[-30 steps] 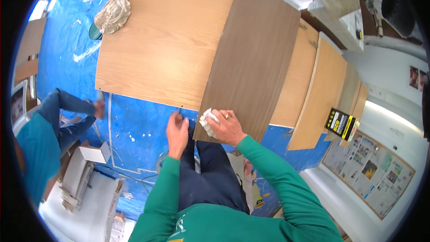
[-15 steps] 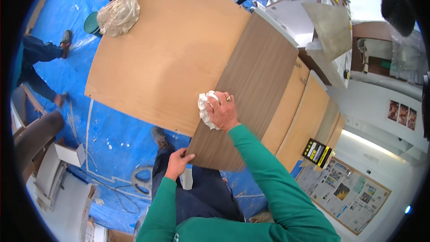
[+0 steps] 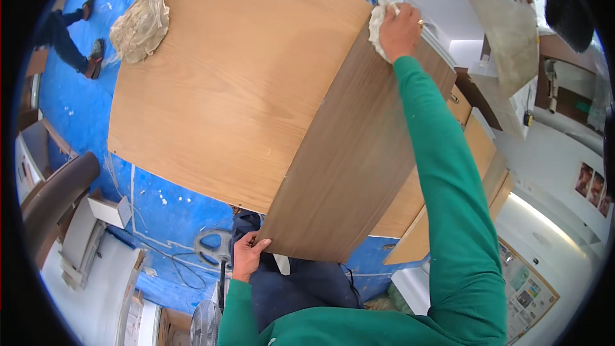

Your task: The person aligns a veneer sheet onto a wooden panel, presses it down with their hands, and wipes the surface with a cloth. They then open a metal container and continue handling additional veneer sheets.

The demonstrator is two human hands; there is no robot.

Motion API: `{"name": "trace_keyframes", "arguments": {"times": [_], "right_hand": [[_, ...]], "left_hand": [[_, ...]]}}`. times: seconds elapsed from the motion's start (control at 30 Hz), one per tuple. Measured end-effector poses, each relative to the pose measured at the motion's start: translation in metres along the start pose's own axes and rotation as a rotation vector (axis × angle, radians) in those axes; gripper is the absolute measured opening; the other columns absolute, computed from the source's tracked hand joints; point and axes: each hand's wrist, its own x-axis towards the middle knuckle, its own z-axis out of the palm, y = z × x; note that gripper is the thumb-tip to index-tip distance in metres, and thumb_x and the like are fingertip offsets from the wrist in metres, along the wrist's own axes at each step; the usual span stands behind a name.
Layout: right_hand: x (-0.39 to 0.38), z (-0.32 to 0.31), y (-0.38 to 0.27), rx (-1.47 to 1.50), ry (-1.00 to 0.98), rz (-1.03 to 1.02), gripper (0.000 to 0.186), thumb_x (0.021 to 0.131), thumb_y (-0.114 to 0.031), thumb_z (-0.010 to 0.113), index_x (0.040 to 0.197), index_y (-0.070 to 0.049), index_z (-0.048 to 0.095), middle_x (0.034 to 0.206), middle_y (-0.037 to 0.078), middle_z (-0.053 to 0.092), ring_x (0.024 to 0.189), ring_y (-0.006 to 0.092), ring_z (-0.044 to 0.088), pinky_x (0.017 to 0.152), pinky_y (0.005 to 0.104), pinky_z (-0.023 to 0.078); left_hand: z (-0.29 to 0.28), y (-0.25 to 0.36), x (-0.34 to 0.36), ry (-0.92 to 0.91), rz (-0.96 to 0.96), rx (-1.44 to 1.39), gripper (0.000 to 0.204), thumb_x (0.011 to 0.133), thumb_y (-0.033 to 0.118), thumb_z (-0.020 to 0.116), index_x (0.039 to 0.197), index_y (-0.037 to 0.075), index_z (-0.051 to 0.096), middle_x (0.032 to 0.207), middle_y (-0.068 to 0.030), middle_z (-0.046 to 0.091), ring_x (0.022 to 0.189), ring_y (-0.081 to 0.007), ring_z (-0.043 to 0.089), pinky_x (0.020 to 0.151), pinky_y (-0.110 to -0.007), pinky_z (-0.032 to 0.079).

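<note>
A long grey-brown wood-grain panel (image 3: 346, 154) runs away from me, beside a larger light wood board (image 3: 224, 70). At the panel's far end my right hand (image 3: 400, 31) presses a crumpled white cloth (image 3: 380, 25) onto its surface, the fingers closed over it. My left hand (image 3: 248, 253) pinches the panel's near left corner, with the thumb on top; the fingers under the edge are partly hidden.
A bunched cream cloth (image 3: 139, 27) lies at the board's far left edge. Another person's legs (image 3: 70, 41) stand on blue floor sheeting (image 3: 70, 96). White cabinet pieces (image 3: 506, 93) are at the right, and a rolled brown cushion-like piece (image 3: 61, 189) at the left.
My right hand has swept the white cloth from the panel's near half to its far end, the arm stretching out. My left hand stays at the near corner. The person at left has shifted.
</note>
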Motion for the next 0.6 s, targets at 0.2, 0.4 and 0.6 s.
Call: {"name": "trace_keyframes", "arguments": {"times": [0.2, 0.4, 0.6], "right_hand": [[-0.033, -0.024, -0.024, -0.072, -0.08, 0.109, 0.032, 0.104, -0.039, 0.069, 0.114, -0.008, 0.068, 0.118, 0.018, 0.065, 0.112, 0.0421, 0.067, 0.092, 0.0555, 0.054], [-0.189, -0.081, -0.072, 0.041, -0.128, -0.049, 0.028, 0.102, -0.036, 0.071, 0.109, -0.009, 0.07, 0.119, 0.017, 0.065, 0.113, 0.0414, 0.064, 0.094, 0.055, 0.053], [-0.393, -0.187, -0.152, 0.176, -0.293, -0.309, 0.021, 0.1, -0.031, 0.076, 0.11, -0.014, 0.07, 0.119, 0.014, 0.066, 0.111, 0.0384, 0.066, 0.091, 0.057, 0.053]], "left_hand": [[0.003, 0.009, -0.001, 0.003, -0.014, 0.044, 0.033, 0.095, 0.01, 0.087, 0.122, -0.007, 0.077, 0.106, -0.0074, 0.082, 0.094, -0.0109, 0.072, 0.088, -0.029, 0.057], [0.0, -0.012, 0.006, -0.035, 0.057, 0.042, 0.031, 0.096, 0.011, 0.086, 0.12, -0.007, 0.077, 0.105, -0.0082, 0.082, 0.093, -0.0116, 0.072, 0.087, -0.029, 0.058], [0.0, 0.005, 0.0, -0.056, 0.095, 0.22, 0.036, 0.099, 0.015, 0.083, 0.126, -0.008, 0.076, 0.106, -0.0079, 0.081, 0.096, -0.0127, 0.071, 0.089, -0.031, 0.057]]}}
